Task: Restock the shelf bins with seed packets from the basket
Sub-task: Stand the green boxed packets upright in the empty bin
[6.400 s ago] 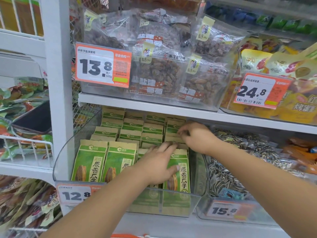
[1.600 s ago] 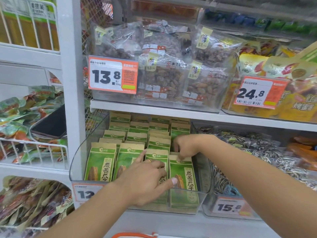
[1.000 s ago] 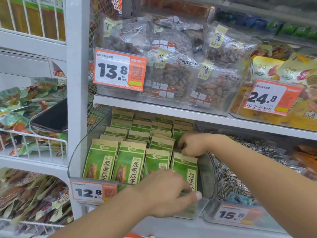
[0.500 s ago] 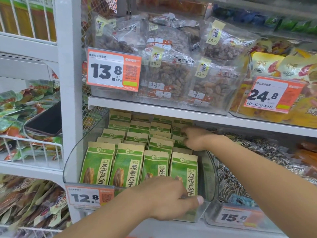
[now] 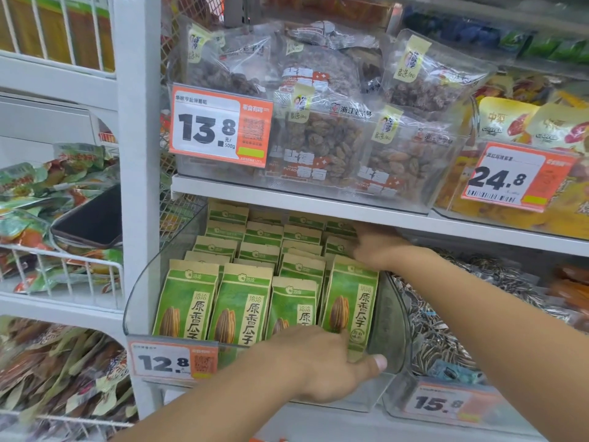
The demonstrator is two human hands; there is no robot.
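Observation:
Green and tan seed packets (image 5: pixel 242 301) stand upright in rows inside a clear plastic bin (image 5: pixel 393 314) on the lower shelf, above a 12.8 price tag (image 5: pixel 172 362). My left hand (image 5: pixel 322 362) grips the bin's front wall near its right end, with the thumb stretched along the outside and the fingers curled over the rim in front of the packets. My right hand (image 5: pixel 377 247) reaches deep into the bin under the upper shelf and touches the tops of the rear packets in the right-hand row. It is blurred. The basket is out of view.
The upper shelf board (image 5: pixel 318 207) hangs low over the bin's back and carries a bin of bagged dried fruit (image 5: pixel 318 145). A bin of loose striped seeds (image 5: pixel 446 333) sits to the right. A white upright post (image 5: pixel 137 154) and wire baskets of snack packs (image 5: pixel 63 275) stand left.
My left hand has dropped from the front packets to the bin's front wall. My right hand has moved from the second packet of the right row further back under the shelf.

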